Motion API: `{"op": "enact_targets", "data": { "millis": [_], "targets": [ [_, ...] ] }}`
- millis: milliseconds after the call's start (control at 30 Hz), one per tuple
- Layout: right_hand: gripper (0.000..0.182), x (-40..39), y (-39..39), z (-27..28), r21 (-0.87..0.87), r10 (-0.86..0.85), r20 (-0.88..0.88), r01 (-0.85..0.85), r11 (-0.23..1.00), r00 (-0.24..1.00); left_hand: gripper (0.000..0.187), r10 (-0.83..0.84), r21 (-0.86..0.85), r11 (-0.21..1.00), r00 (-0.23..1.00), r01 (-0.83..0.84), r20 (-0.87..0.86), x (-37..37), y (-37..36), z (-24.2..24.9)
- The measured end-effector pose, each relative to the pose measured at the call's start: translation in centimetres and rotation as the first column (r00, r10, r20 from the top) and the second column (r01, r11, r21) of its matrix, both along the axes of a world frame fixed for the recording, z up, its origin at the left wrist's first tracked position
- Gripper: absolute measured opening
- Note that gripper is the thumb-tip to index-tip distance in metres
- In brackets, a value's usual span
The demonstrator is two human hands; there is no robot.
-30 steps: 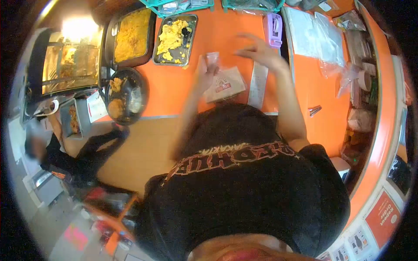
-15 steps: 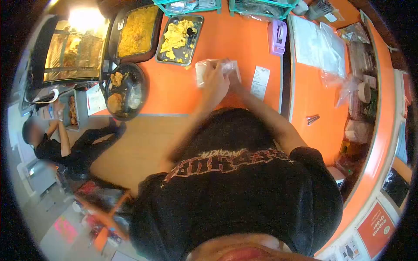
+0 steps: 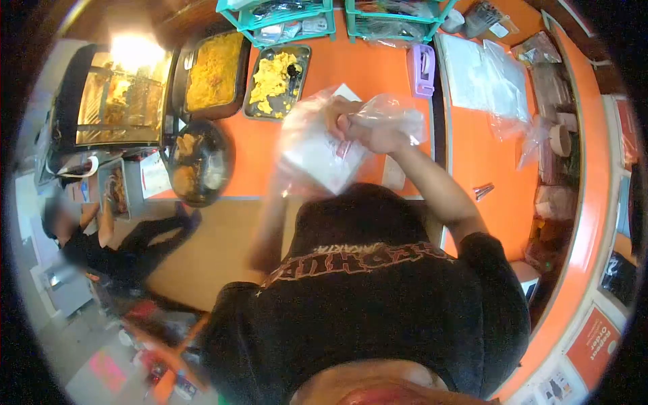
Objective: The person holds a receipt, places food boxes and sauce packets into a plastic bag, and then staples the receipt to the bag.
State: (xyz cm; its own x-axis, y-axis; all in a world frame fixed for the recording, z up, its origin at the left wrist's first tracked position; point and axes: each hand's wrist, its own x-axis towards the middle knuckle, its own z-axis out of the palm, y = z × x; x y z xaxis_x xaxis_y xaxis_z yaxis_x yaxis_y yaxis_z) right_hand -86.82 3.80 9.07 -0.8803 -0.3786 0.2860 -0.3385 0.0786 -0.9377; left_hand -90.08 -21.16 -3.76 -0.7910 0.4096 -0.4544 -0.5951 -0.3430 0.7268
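1. Nearest the camera is the person's own black shirt (image 3: 364,310); both arms go up from it toward the far side, over the orange counter (image 3: 351,64).
2. The right hand (image 3: 371,131) is closed on the top edge of a clear plastic bag (image 3: 324,152), w/ fingers pinching the film. The bag is held up in the air above the counter, not lying on it.
3. The left hand is blurred and mostly behind the bag, so I cannot tell if it grips or is spread; only the left forearm (image 3: 270,216) shows, approx. under the bag's left edge.
4. From the right hand's pinch the bag hangs down and to the left, long axis slanted near-left to far-right. The right hand is the nearer one to the bag's mouth.
5. A paper slip (image 3: 393,177) lies on the counter just right of the bag: 1 pc.
6. Farther: 2 food trays, one w/ yellow pieces (image 3: 273,71) and one w/ yellow rice (image 3: 212,64), plus 1 black bowl (image 3: 199,162) at left.
7. Farthest: 2 green baskets (image 3: 283,17), 1 purple stapler (image 3: 423,67). Another person (image 3: 88,243) crouches at near left.
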Motion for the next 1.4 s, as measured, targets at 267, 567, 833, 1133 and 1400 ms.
{"op": "enact_targets", "data": {
  "millis": [267,567,833,1133,1400],
  "targets": [
    [0.034,0.5,5.3,-1.1,-0.421,-0.344,0.478,0.554,0.718,0.809,0.077,-0.124,-0.198,0.979,0.65,-0.042,-0.75,4.7,4.4,1.8],
    [0.028,-0.4,6.1,-9.4,0.183,-0.307,-0.184,0.339,0.923,0.934,0.038,-0.02,0.048,0.913,-0.162,-0.406,-0.987,-0.3,6.5,2.8],
    [0.023,0.5,5.1,-16.0,0.078,-0.041,-0.405,0.079,0.994,0.914,0.015,-0.518,-0.446,0.805,-0.096,-0.391,-0.85,-11.6,27.9,9.4],
    [0.04,-0.5,0.1,-29.9,-0.839,0.819,-0.327,-0.543,-0.022,0.472,0.02,-0.903,-0.667,0.427,-0.254,-0.61,-0.346,-17.7,59.7,4.8],
    [0.019,2.8,0.9,-28.0,0.228,-0.003,-0.565,0.159,0.96,0.825,0.024,-0.894,-0.707,0.407,-0.095,-0.578,-0.437,-20.2,63.7,2.8]
  ]
}}
